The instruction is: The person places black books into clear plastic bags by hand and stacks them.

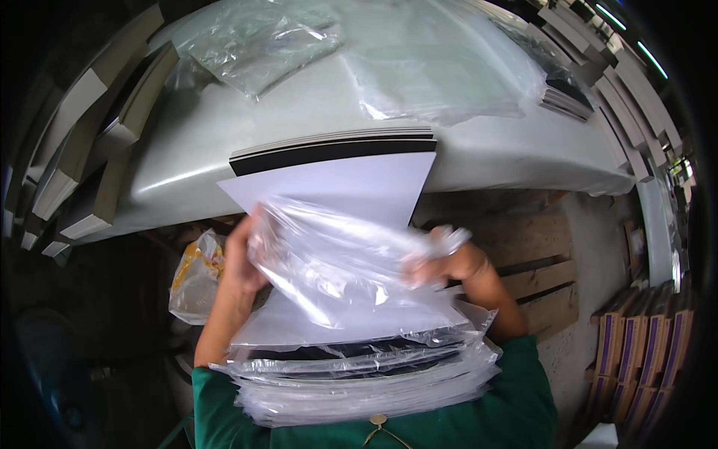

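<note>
Between my hands stretches a clear plastic bag (329,247), crumpled and shiny, in front of a large white sheet (344,179). My left hand (250,251) is closed on the bag's left side. My right hand (447,262), smeared by motion, grips its right side. Behind the white sheet, a stack of black and white boards (336,146) rests at the table's near edge. Close to my body lies a thick pile of plastic-wrapped sheets (366,382), with a white one on top. How far the bag covers the white sheet I cannot tell.
A pale plastic-covered table (299,112) spans the far side, with loose clear bags (441,82) on it. Stacked boards (105,142) stand at the left, more (568,101) at the right. A white plastic sack (196,288), a wooden pallet (535,239) and brown cartons (636,344) are lower down.
</note>
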Demonstrator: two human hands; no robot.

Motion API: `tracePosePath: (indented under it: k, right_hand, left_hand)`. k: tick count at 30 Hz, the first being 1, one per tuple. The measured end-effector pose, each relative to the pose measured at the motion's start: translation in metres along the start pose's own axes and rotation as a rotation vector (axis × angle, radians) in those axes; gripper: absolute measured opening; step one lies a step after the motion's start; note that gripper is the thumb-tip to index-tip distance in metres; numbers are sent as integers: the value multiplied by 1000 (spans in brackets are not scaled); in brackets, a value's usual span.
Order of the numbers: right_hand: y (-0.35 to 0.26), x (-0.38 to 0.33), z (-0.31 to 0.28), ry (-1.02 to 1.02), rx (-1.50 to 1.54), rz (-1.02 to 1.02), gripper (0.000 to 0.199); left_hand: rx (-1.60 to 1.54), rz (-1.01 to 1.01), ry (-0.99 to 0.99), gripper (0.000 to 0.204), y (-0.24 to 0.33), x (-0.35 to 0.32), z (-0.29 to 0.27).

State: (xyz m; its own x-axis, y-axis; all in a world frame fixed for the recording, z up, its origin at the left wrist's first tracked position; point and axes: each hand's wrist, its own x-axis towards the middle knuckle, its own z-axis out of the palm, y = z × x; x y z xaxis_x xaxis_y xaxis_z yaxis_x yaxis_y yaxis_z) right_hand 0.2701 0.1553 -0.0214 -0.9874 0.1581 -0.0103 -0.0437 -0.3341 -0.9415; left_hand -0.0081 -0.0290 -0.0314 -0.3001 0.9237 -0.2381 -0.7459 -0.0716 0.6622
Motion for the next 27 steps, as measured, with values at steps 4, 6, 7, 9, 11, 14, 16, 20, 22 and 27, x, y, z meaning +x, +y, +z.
tracePosePath:
  k: [4, 6, 7, 9, 11, 14, 16, 20, 22, 27]
  right_hand:
    - [9, -3, 2, 134, 678, -295, 67]
    - [8, 3, -2, -96, 550, -280, 70]
    - [5, 3, 0, 35, 199, -214, 50]
    - [2, 17, 14, 536, -63, -375, 37]
    - [-8, 35, 29, 913, -227, -624, 21]
    - [-31, 53, 40, 1204, -966, -1027, 18]
    - [-38, 57, 41, 1278, -1141, -1052, 28]
    - [-33, 53, 40, 1213, -1422, -643, 64]
    - [-32, 44, 45, 1175, -1337, -671, 52]
    - [-43, -3, 46, 864, -1009, -643, 33]
  left_hand:
    - [790, 49, -547, 47, -9, -20, -20]
    - [470, 167, -322, 57, -3, -37, -20]
    - [244, 191, -147, 62, 1, -46, -17]
    - [-230, 320, -210, 64, 6, -44, -12]
    - [-295, 325, -408, 50, 20, -31, -4]
    - [-41, 397, -282, 30, 33, -19, 9]
    - [299, 823, -96, 29, 36, -6, 16]
    - [1234, 1077, 405, 26, 40, -7, 21]
    - [1015, 1036, 245, 12, 44, -18, 19]
    - [614, 155, -68, 15, 52, -31, -7]
